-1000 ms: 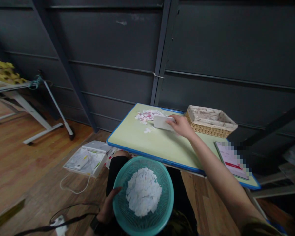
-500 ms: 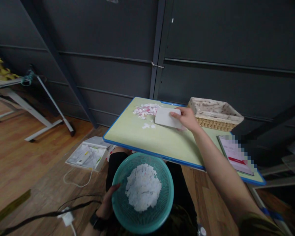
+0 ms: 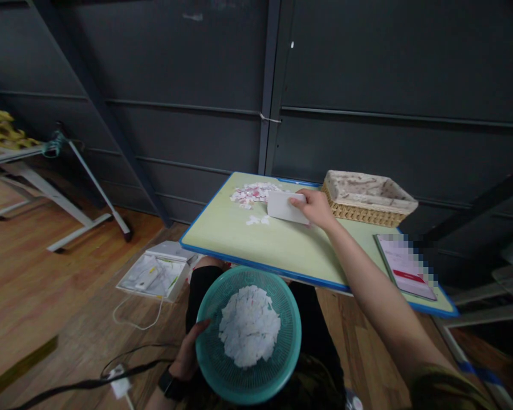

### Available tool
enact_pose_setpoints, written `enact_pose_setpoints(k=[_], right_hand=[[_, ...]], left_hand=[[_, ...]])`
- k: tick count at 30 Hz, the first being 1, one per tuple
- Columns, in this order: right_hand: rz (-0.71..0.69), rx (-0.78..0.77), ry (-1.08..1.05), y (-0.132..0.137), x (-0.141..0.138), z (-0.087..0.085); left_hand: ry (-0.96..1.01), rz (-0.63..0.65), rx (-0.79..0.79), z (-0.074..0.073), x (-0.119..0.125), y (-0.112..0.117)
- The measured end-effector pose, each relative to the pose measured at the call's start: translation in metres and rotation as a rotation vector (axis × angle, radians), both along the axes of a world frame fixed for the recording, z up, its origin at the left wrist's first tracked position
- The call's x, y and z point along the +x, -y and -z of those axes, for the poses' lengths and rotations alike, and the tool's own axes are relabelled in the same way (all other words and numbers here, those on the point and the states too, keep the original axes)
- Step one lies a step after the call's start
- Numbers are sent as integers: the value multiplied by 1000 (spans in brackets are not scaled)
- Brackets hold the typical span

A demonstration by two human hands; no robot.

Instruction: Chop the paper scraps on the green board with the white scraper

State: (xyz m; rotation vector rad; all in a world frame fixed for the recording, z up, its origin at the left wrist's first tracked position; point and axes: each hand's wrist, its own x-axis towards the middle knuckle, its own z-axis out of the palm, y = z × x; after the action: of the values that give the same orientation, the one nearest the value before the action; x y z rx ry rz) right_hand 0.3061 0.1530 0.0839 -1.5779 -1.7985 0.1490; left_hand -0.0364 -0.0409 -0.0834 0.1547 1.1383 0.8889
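My left hand grips the left rim of a round green plastic basket resting on my lap. Inside it lies a heap of white paper scraps. Over the table, my right hand pinches a flat white card between thumb and fingers, tilted with its lower edge near the tabletop. Left of the card is a pile of white and pink paper bits. A few loose white bits lie in front of that pile.
The yellow-green table has a blue edge. At its back right stands a cloth-lined wicker basket, with a tablet or phone nearer. An open white box and a power strip with cables lie on the floor at left.
The card in my right hand has turned slightly and shifted a little left, close to the paper pile. The view has tilted slightly. My left hand stays on the green basket.
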Motion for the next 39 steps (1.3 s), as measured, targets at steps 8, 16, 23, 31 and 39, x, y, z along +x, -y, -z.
enact_pose_setpoints(k=[8,16,23,31,39], right_hand=[[-19,20,-109,5,3,-7],[-157,-36,-186,10,-6,-8],[-182,-46,-211,8,-6,-5],[-155,-71,-264,10,-6,-7],[-213,-100,-322,12,-8,-5]], left_hand=[[-17,-5,-21,-9,4,0],[38,-3,-11,0,0,1],[51,11,-22,1,-2,2],[49,3,-5,5,-3,1],[41,14,9,2,-1,1]])
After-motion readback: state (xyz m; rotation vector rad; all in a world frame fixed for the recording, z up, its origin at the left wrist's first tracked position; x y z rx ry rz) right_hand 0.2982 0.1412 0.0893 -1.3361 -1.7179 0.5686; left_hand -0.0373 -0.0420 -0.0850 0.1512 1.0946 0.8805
